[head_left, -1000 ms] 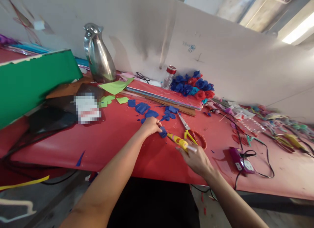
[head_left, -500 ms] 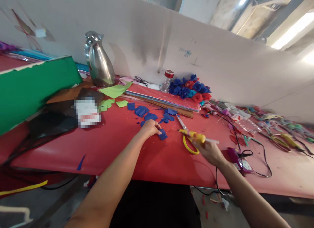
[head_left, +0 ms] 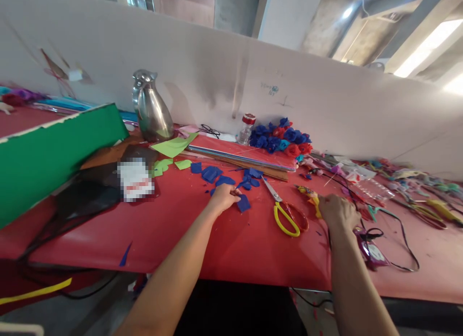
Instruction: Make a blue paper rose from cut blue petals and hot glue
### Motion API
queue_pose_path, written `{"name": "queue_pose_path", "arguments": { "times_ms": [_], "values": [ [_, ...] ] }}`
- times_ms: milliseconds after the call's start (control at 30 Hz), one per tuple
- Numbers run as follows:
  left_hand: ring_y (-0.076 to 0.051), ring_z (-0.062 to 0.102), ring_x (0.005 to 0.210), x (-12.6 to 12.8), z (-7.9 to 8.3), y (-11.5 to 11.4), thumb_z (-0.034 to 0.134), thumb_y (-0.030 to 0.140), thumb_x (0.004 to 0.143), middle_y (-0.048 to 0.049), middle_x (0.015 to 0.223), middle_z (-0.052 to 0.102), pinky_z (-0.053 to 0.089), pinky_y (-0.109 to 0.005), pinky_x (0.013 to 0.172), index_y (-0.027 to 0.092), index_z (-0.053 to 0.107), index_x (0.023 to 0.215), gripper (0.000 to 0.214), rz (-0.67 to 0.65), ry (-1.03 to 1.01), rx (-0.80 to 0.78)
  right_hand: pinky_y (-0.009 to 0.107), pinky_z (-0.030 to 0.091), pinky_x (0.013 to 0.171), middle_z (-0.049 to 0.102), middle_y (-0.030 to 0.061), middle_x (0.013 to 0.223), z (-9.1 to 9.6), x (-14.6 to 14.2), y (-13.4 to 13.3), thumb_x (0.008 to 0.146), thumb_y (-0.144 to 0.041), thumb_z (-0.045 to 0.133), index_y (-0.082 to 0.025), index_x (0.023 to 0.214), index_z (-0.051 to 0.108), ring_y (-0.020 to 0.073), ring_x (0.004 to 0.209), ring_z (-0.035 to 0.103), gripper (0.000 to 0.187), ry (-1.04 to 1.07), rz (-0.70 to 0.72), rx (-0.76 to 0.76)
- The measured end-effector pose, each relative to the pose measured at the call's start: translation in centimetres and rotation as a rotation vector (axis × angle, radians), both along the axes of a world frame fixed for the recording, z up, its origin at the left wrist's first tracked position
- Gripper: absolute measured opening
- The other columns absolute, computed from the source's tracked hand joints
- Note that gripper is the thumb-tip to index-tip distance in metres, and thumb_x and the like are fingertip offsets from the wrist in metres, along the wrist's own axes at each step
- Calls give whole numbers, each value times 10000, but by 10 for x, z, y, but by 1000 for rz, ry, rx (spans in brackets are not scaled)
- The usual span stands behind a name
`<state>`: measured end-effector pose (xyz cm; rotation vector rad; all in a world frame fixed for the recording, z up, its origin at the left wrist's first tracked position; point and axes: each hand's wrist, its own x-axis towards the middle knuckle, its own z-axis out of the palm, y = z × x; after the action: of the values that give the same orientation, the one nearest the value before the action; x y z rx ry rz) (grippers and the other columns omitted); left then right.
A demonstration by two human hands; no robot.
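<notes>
My left hand [head_left: 224, 199] is closed in a pinch at the corner of a small blue paper piece [head_left: 243, 203], just above the red tabletop. More blue cut pieces [head_left: 211, 174] lie scattered right behind it. My right hand [head_left: 338, 212] is low over the table, closed about the rear of a yellow glue gun [head_left: 310, 197]; its palm hides the back of the gun, and its fingers are partly hidden. Between the hands, scissors [head_left: 286, 220] with yellow handles lie with their blades pointing away from me.
Behind the pieces are a paper stack [head_left: 242, 152], a lidded jar [head_left: 246, 129] and blue and red flowers [head_left: 280, 137]. A steel jug [head_left: 155, 112], green box [head_left: 61, 155] and black bag [head_left: 87, 191] stand left. A purple corded device [head_left: 372, 251] lies right.
My right hand has moved right with the glue gun, lowering it to the table and uncovering the scissors. My left hand stays at the blue paper piece. The view has shifted slightly.
</notes>
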<state>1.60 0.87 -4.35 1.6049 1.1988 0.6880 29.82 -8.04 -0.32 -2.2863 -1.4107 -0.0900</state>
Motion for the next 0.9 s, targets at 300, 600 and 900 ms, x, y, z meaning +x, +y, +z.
{"name": "queue_pose_path", "arguments": {
  "times_ms": [300,600,900],
  "values": [
    [-138,606,659,-1,-2,4,654,85,630,5,661,649,470,-233,647,153,640,734,125,-29,-50,62,286,455,674,713,16,794,-16,-114,58,663,-352,669,-213,820,723,187,742,624,217,542,705,-189],
    [-146,600,769,-3,7,3,537,227,798,-27,805,661,444,-220,681,175,609,818,92,112,-15,199,213,315,499,513,-58,462,-23,-111,77,670,-387,592,-190,524,632,103,506,469,249,604,656,-86],
    [-123,545,675,0,14,-8,454,283,840,-8,718,613,423,-209,638,174,593,756,196,212,-203,66,250,439,570,657,15,636,-29,-113,70,537,-448,724,-177,636,683,129,583,566,291,1320,276,271]
  ]
}}
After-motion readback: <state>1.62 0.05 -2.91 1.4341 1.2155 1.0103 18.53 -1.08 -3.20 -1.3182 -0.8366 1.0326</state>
